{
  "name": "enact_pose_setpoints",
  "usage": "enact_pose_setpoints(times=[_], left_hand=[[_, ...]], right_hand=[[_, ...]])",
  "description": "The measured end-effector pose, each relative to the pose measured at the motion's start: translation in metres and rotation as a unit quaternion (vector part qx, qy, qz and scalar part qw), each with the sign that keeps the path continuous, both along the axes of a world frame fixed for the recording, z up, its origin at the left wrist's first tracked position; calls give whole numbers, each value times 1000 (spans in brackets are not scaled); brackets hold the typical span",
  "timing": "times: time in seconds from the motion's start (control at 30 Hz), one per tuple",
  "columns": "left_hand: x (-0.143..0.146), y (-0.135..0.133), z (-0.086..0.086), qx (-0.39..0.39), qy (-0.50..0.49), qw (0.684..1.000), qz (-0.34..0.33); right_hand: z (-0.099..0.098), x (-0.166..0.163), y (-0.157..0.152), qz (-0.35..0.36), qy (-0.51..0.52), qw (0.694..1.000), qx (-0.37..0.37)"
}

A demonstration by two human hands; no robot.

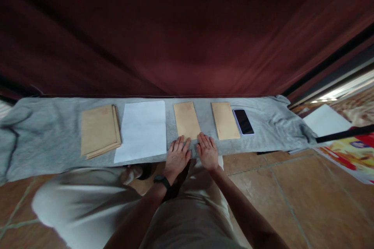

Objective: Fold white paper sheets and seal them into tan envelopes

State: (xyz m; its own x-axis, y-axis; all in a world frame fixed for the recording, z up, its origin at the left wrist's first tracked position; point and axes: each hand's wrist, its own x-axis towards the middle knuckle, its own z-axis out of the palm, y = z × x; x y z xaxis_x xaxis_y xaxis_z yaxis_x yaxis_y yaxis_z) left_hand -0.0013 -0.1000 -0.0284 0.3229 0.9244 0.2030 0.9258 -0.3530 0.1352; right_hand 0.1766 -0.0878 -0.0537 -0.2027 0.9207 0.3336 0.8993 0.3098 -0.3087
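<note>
A tan paper envelope (187, 118) lies flat on the grey cloth in front of me. My left hand (177, 155) rests at its lower left corner, palm down with the fingers stretched out. At the lower right corner lies my right hand (208, 151), also flat, its fingertips by the envelope's edge. Neither hand grips anything. A second tan envelope (225, 120) is just to the right of my right hand. To the left are a white sheet of paper (143, 130) and a stack of tan envelopes (99, 129) overlapping the sheet's edge slightly.
A phone (244, 121) lies beside the right envelope. The grey cloth (271, 124) covers a narrow surface backed by a dark red curtain (187, 46). On the right, a white sheet (327, 120) and a colourful printed package (353, 155) sit lower down, near a black bar.
</note>
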Motion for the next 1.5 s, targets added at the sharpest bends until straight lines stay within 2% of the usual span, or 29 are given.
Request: enact_pose_setpoints(times=[0.63,1.17,1.37,1.5], left_hand=[[-2,2,-6,11,34,999,4],[-2,2,-10,-3,5,1000,4],[-1,2,-13,-4,-21,1000,5],[-4,-6,-13,0,-40,999,25]], right_hand=[[0,-3,0,-10,24,1000,16],[9,-8,0,-17,19,1000,-5],[20,-25,2,89,8,994,-59],[17,-22,1,79,-7,995,-62]])
